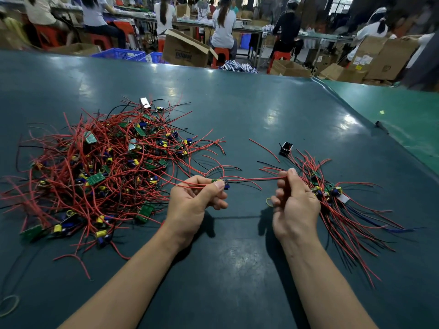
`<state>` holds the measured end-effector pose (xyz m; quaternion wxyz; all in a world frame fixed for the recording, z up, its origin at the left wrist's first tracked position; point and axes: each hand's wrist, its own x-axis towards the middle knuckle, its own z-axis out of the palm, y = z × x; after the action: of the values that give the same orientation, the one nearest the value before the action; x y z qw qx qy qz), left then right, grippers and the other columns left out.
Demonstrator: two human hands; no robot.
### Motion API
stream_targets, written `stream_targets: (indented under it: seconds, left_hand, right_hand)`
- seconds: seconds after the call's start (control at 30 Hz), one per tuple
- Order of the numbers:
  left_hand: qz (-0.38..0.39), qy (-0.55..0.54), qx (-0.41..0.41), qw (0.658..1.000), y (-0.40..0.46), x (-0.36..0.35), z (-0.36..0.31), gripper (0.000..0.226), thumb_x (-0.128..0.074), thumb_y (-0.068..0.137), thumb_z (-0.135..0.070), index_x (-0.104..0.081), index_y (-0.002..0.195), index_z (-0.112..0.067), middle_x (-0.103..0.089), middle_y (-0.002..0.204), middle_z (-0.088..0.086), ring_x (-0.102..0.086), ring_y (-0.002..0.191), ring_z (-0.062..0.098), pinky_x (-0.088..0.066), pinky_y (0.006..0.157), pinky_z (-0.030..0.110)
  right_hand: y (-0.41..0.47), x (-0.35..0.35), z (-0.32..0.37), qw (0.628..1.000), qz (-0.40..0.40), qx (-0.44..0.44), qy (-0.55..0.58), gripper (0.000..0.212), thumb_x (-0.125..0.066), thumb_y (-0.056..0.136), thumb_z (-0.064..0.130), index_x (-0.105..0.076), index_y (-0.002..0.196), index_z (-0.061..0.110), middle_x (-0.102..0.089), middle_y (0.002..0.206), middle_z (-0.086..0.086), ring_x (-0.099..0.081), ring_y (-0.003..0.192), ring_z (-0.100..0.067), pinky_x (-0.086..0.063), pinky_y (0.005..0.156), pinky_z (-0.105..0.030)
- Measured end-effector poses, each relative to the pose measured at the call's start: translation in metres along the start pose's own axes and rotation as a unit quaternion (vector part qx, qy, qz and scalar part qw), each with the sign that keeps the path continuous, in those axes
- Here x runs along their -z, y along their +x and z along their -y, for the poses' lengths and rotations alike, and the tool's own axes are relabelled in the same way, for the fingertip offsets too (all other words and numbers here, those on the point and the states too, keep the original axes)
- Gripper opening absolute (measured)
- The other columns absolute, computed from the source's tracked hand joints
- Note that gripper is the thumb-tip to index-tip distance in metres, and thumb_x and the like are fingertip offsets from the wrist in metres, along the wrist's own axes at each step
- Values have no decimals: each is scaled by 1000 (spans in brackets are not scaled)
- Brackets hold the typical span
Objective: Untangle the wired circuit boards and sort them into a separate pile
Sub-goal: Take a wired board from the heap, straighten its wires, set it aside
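Observation:
A big tangled heap of small green circuit boards with red and black wires [107, 162] covers the left of the dark green table. A smaller, straighter pile of wired boards [337, 198] lies at the right. My left hand [194, 205] pinches one small circuit board [222, 182] between thumb and fingers. Its red wires [256, 178] stretch rightward to my right hand [294, 205], which pinches their ends with curled fingers, just beside the right pile.
A small black part [285, 148] lies behind the right pile, a silver one [145, 102] at the heap's far edge. A rubber band [9, 305] sits at the lower left. The table's lighter green strip [392, 110] runs at the right. Seated workers and cardboard boxes [187, 49] fill the background.

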<state>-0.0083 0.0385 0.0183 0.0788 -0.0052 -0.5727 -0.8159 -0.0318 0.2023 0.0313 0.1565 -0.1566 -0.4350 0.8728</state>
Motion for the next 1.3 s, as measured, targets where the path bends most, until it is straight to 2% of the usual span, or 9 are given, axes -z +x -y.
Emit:
stream_targets:
  seconds: [0.2,0.37,0.53,0.7,0.8,0.87,1.1,1.2,1.3]
  left_hand:
    - [-11,-31,12,999,2,3,1,20,-69,73,-17,-59,81,-1,-66,60,7,-59,47,15,-50,54,22]
    - [-27,-33,5,999,4,4,1,13,-68,78,-12,-61,79,-1,-65,60,7,-57,46,15,-49,52,21]
    - [-45,-54,2,998,4,5,-2,18,-70,69,-20,-60,75,-6,-64,58,5,-56,46,13,-48,51,20]
    - [-31,-87,6,996,4,5,-3,17,-67,73,-20,-58,83,-11,-69,71,3,-65,63,15,-50,62,21]
    - [-26,-190,31,981,7,7,-8,14,-63,77,-18,-56,87,-12,-73,84,9,-72,78,19,-57,69,24]
    - [-24,-228,52,972,7,9,-12,15,-63,77,-19,-56,87,-12,-73,80,11,-72,70,17,-58,66,25]
    - [97,-41,113,988,-6,1,-12,23,-60,83,-27,-78,82,-13,-64,62,10,-57,44,13,-48,46,19]
    - [126,42,97,986,-10,-3,-9,32,-58,85,-27,-71,93,1,-63,59,13,-56,41,18,-46,44,20]
    - [134,73,94,984,-12,-4,-9,29,-60,84,-29,-67,89,-1,-63,58,15,-56,39,19,-45,41,20]
  right_hand:
    - [-1,-1,-1,994,36,-92,40,32,-51,100,19,-50,68,12,-44,48,6,-31,35,-2,-22,30,-14]
    - [0,2,0,998,19,-50,26,22,-58,97,21,-63,79,10,-59,58,4,-41,40,-4,-28,35,-15]
    - [0,2,2,997,33,-61,44,28,-54,99,21,-58,73,11,-50,53,6,-39,40,-3,-27,34,-15]
    - [-3,3,1,980,130,-146,-36,40,-52,97,21,-49,57,19,-35,47,7,-32,35,-6,-24,33,-16]
    - [-10,7,1,935,244,-182,-182,38,-63,85,24,-55,48,20,-38,44,5,-32,35,-9,-29,37,-16]
    - [-14,7,3,903,310,-198,-220,30,-71,78,31,-62,52,18,-46,48,2,-38,38,-11,-33,38,-19]
    - [-16,5,-4,925,294,-135,-198,29,-66,81,36,-79,90,11,-43,59,2,-32,44,-8,-23,37,-16]
    - [-20,5,-5,917,320,-129,-201,27,-69,76,37,-80,88,14,-43,56,2,-29,42,-7,-21,35,-14]
    - [-20,5,-4,914,321,-128,-211,31,-76,64,38,-80,85,16,-47,52,3,-28,42,-7,-21,36,-16]
